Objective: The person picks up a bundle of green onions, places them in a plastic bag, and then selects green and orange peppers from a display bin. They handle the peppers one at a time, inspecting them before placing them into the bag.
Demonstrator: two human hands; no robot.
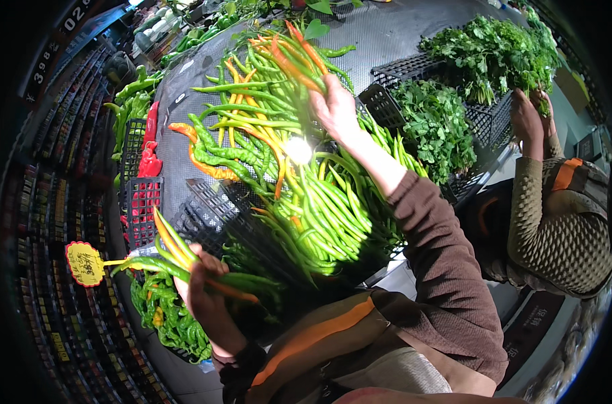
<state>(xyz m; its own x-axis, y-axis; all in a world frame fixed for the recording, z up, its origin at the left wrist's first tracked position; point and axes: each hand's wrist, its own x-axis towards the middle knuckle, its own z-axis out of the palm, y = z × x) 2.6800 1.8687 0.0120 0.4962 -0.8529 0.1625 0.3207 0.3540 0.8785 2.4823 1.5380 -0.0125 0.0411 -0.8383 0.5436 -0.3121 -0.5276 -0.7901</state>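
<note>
My left hand [205, 285] is closed around a few long chili peppers [172, 240], green and orange, at the lower left. Over the far part of the pile, my right hand [334, 108] grips several orange-and-green chili peppers [293, 60], slightly blurred. Between both hands spreads a heap of long green chili peppers [331, 212], with orange ones mixed in. A bright glare spot hides a small part of the heap. Wrinkled green peppers [225, 159] lie on its left side. Deep shadow darkens the peppers close to my body.
Black plastic crates [205, 207] stand left of the heap, near red peppers [149, 161]. A yellow price tag [85, 263] sticks out above wrinkled green peppers [174, 318]. At right, a co-worker's hands [530, 118] hold cilantro [503, 55] over a crate [493, 121].
</note>
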